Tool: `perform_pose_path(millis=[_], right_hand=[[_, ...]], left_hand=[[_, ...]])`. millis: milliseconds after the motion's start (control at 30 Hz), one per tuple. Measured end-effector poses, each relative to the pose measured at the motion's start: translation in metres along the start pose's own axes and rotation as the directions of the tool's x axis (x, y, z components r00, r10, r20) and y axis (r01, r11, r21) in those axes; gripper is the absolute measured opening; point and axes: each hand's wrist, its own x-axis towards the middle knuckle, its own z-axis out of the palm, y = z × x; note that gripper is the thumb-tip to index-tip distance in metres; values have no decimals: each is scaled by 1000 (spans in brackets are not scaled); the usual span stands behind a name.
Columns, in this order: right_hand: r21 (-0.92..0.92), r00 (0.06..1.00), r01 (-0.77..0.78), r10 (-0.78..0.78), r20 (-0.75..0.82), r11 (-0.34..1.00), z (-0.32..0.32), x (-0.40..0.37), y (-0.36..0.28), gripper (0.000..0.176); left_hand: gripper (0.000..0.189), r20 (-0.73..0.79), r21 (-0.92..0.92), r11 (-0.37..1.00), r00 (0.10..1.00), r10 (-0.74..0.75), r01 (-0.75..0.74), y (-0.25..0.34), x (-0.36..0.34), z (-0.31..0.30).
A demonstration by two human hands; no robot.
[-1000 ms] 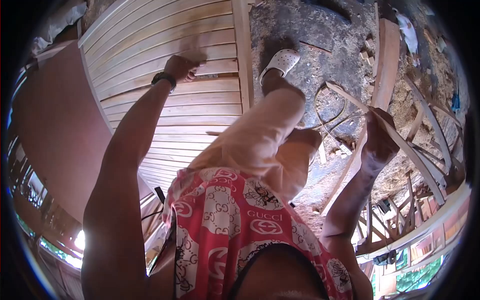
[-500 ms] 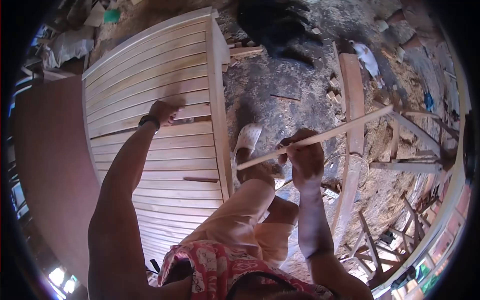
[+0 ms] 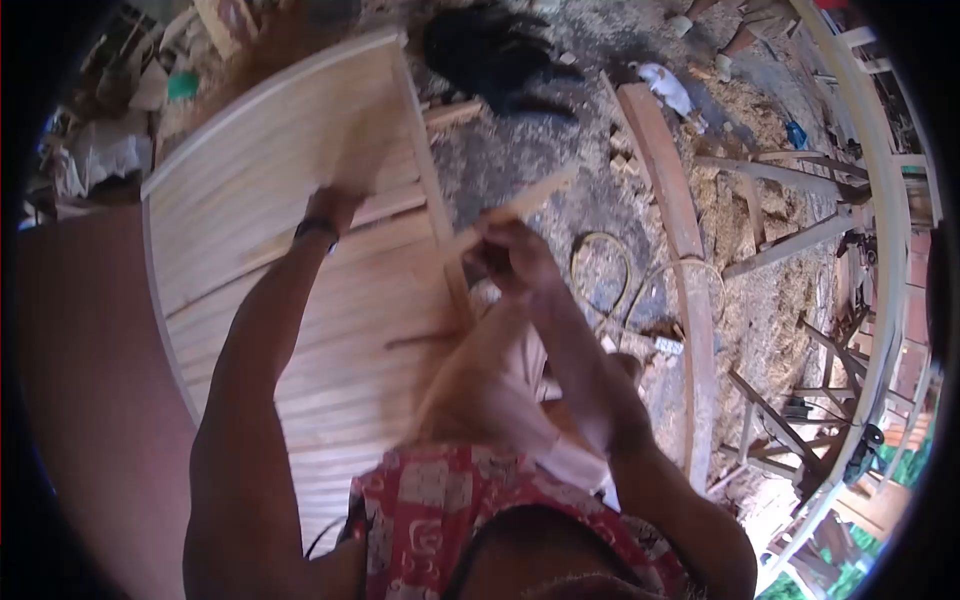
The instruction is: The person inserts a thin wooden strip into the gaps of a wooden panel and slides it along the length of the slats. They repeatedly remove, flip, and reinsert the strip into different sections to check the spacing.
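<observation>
A slatted wooden panel [image 3: 270, 210] in a pale frame lies at the left, blurred by motion. My left hand [image 3: 335, 205], with a dark band at its wrist, is on the slats at a dark gap between two of them; its fingers are too smeared to read. In my right hand [image 3: 508, 255] is a thin wooden strip [image 3: 545, 193], slanting from the panel's right frame edge up to the right. A short dark stick [image 3: 420, 341] rests on the lower slats.
A brown board [image 3: 90, 330] stands left of the panel. A black dog [image 3: 490, 60] and a white animal [image 3: 667, 88] lie on the floor. A long plank [image 3: 672, 210], a looped hose [image 3: 628, 275] and wooden frames [image 3: 800, 240] are at the right.
My right hand has moved left with the strip, closer to the panel's right edge. My left hand remains at the gap. The whole view has shifted and blurred.
</observation>
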Motion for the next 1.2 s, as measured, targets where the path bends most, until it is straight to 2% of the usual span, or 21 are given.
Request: perform_pose_path(millis=[33, 67, 100, 133, 167, 200, 233, 267, 300, 333, 367, 433, 600, 667, 700, 767, 867, 900, 967, 1067, 1200], right_hand=[[26, 999, 27, -26, -26, 999, 19, -8, 7, 27], [18, 1000, 11, -11, -25, 1000, 33, -10, 13, 27], [-182, 989, 115, -129, -67, 977, 45, -9, 15, 25], [-379, 964, 203, -252, -84, 903, 52, -8, 17, 24], [-391, 964, 205, -254, -77, 897, 57, -3, 16, 24], [-616, 949, 246, -314, -2, 748, 60, 1, 14, 22], [-792, 932, 277, -352, 84, 544, 62, 7, 14, 20], [-799, 932, 276, -352, 86, 535, 61, 18, 18, 20], [-846, 868, 392, -451, 209, 362, 59, 34, 25, 18], [-857, 784, 485, -520, 339, 172, 58, 49, 28, 17], [-859, 784, 485, -517, 344, 164, 60, 58, 28, 17], [-836, 699, 529, -485, 525, -142, 58, 76, 31, 18], [-822, 734, 547, -383, 561, -157, 57, 98, 32, 17], [-754, 648, 620, -401, 648, -216, 56, 105, 35, 16], [-758, 651, 617, -405, 642, -210, 55, 108, 35, 16], [-671, 541, 662, -406, 736, -334, 52, 116, 36, 15], [-669, 569, 656, -354, 742, -350, 48, 127, 38, 16], [-673, 574, 653, -353, 739, -347, 47, 126, 39, 16], [-700, 594, 674, -390, 703, -235, 47, 125, 39, 17], [-747, 645, 637, -397, 653, -192, 51, 123, 41, 16], [-733, 637, 664, -400, 659, -149, 58, 119, 43, 16]], left_hand=[[43, 10, 61, 998, 1000, 14, -14, 16, -4, -12], [39, -8, -47, 997, 998, -57, 56, 33, -17, -23], [35, -29, -155, 981, 992, -126, 120, 39, -25, -29], [31, -187, -131, 990, 979, -80, 56, 23, -8, 9], [27, -344, -87, 996, 939, -31, 1, 7, 10, 47], [24, -487, -29, 999, 873, 18, -36, -8, 27, 85], [24, -493, -40, 999, 870, 11, -36, 2, 11, 70], [21, -508, -147, 989, 860, -49, -31, 27, -17, 39], [19, -520, -252, 967, 848, -109, -30, 45, -33, 19], [17, -528, -226, 970, 848, -44, -90, 50, -38, 18], [17, -530, -235, 968, 846, -51, -89, 53, -38, 21], [15, -624, -128, 983, 781, 26, -134, 60, -36, 34], [20, -525, -138, 981, 850, 47, -139, 60, -60, 34], [28, -548, -175, 953, 829, 115, -248, 58, -77, 31], [28, -542, -173, 953, 831, 120, -250, 59, -85, 24], [46, -499, -182, 917, 837, 224, -354, 59, -93, 15], [58, -523, -133, 909, 807, 274, -394, 54, -87, 21], [58, -519, -137, 908, 810, 274, -395, 54, -86, 23], [58, -483, -165, 922, 844, 233, -350, 54, -86, 25], [57, -487, -151, 940, 851, 198, -305, 56, -87, 27], [56, -496, -126, 944, 844, 207, -305, 54, -84, 30]])
